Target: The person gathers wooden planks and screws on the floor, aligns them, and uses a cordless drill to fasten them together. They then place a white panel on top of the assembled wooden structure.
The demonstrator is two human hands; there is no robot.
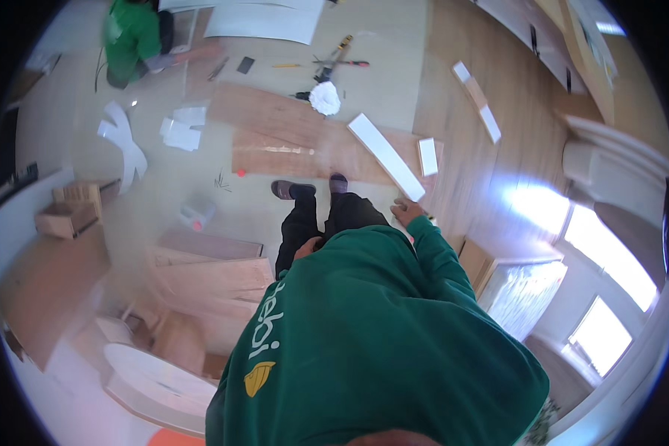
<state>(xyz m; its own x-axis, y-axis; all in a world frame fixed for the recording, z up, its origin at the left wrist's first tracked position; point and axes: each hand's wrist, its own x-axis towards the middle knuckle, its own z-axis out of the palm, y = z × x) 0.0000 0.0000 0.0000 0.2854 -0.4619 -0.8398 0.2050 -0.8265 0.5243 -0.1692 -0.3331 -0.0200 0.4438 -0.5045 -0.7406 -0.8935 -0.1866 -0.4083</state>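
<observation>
My right hand [406,211] hangs by my right thigh, fingers partly spread, with no held thing visible. In the picture it lies just beside the near end of a long white board [386,157]; whether they touch I cannot tell. A short white block [428,157] lies right of that board. My left hand [306,247] rests low against my left thigh, its fingers mostly hidden by the sleeve and blurred. In front of my feet are wide brown wooden panels [275,130] on the floor, with a crumpled white bundle [324,98] at their far edge.
Hand tools [342,63] and a pencil [286,65] lie farther ahead. A person in green [132,41] crouches at the far left. White offcuts [182,130] lie at left, near stacked wooden panels [212,275]. A wrapped cabinet [520,290] stands to my right.
</observation>
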